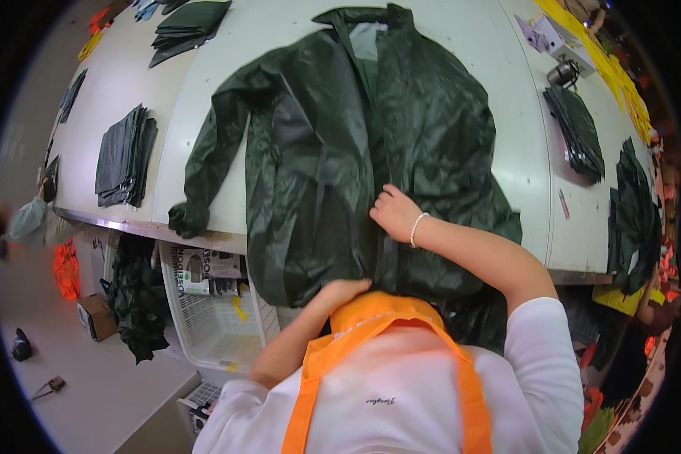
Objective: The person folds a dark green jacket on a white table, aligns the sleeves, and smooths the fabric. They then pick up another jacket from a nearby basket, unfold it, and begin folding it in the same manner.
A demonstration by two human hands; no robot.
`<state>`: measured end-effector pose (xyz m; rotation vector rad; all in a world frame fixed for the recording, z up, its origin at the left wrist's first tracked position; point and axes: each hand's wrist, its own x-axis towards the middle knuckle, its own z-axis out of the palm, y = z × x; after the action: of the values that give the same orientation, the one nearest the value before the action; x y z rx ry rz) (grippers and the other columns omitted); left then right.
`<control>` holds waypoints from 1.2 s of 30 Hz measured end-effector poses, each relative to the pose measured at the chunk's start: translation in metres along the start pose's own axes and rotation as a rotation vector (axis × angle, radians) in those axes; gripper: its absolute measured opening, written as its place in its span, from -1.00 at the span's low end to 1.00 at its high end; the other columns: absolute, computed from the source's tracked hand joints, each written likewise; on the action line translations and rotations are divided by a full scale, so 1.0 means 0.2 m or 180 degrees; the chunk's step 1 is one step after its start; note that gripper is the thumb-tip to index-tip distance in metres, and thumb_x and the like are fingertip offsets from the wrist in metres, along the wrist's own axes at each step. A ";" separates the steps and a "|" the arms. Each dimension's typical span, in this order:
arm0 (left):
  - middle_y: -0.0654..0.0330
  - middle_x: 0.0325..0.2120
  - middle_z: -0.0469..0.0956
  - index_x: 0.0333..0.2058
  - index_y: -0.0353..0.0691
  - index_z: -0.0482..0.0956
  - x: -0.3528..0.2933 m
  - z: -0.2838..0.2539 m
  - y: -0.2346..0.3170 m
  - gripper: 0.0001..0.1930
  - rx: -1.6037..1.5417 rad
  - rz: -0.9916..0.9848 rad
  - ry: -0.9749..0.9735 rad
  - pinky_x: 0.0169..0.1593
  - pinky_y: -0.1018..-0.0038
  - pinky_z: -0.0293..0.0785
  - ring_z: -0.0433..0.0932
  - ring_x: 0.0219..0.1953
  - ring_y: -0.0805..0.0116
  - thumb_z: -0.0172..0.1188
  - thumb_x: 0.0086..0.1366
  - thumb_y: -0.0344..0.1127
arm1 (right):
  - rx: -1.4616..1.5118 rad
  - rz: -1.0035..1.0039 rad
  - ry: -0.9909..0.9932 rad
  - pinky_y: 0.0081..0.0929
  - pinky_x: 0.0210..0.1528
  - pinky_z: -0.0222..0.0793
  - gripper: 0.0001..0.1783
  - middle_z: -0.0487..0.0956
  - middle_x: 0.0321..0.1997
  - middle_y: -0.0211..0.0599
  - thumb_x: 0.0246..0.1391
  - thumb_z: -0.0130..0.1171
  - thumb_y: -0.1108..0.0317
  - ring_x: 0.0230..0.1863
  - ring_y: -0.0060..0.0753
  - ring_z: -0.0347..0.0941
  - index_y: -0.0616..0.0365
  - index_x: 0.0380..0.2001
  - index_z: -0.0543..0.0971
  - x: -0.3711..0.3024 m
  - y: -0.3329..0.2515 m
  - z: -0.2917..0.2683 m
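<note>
A dark green, shiny rain jacket (318,159) lies front up on the white table, collar at the far side and lower edge hanging over the near edge. Its sleeve on the left stretches out toward the table's edge. My right hand (396,215), with a beaded bracelet at the wrist, has its fingers curled on the front flap, pinching it below the middle. At the bottom hem, close to my orange apron (386,312), my left hand (344,292) is closed on the jacket's edge; most of its fingers are hidden.
Stacks of folded dark green garments (125,157) lie to the left and right (575,132). A metal cup (563,73) and a pen (564,203) rest at the right. Below the table edge stands a white plastic basket (223,333) with packages inside.
</note>
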<state>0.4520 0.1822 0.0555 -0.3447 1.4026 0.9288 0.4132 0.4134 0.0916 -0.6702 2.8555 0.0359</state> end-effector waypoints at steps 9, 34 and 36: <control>0.10 -0.25 0.58 -0.19 -0.47 0.56 -0.03 0.13 -0.47 -0.52 -0.1268 -0.0290 0.0448 -0.14 0.47 0.46 0.54 -0.23 0.36 0.32 0.13 -0.10 | -0.1373 0.0961 0.0777 -0.22 0.13 0.16 -0.82 0.56 -0.28 -0.37 -0.02 0.01 0.36 -0.10 -0.35 0.40 0.02 -0.41 0.62 0.60 1.02 -0.09; 0.11 0.29 0.07 0.22 -0.02 0.21 -0.12 -0.22 1.01 -0.33 0.4039 0.3474 0.1643 0.27 -0.02 -0.03 0.02 0.30 -0.03 0.18 0.16 0.00 | 0.0443 -0.0126 0.0207 -0.26 -0.03 0.15 -0.91 0.56 -0.48 -0.32 -0.13 0.10 0.31 -0.24 -0.30 0.46 0.00 -0.49 0.55 0.84 1.32 -0.06; 0.14 0.33 -0.03 0.28 0.05 0.11 0.12 -0.24 1.01 -0.26 0.4566 0.3271 0.1732 0.26 -0.16 -0.08 -0.06 0.34 -0.03 0.12 0.18 0.11 | 0.0079 0.0086 0.0092 -0.31 -0.04 0.15 -0.91 0.55 -0.39 -0.35 -0.14 0.12 0.35 -0.15 -0.34 0.42 -0.01 -0.47 0.55 0.90 1.32 -0.12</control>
<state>0.2705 0.2818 0.0872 1.4032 2.4199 0.3375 0.1347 0.5688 0.0707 -0.6323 2.8880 -0.0050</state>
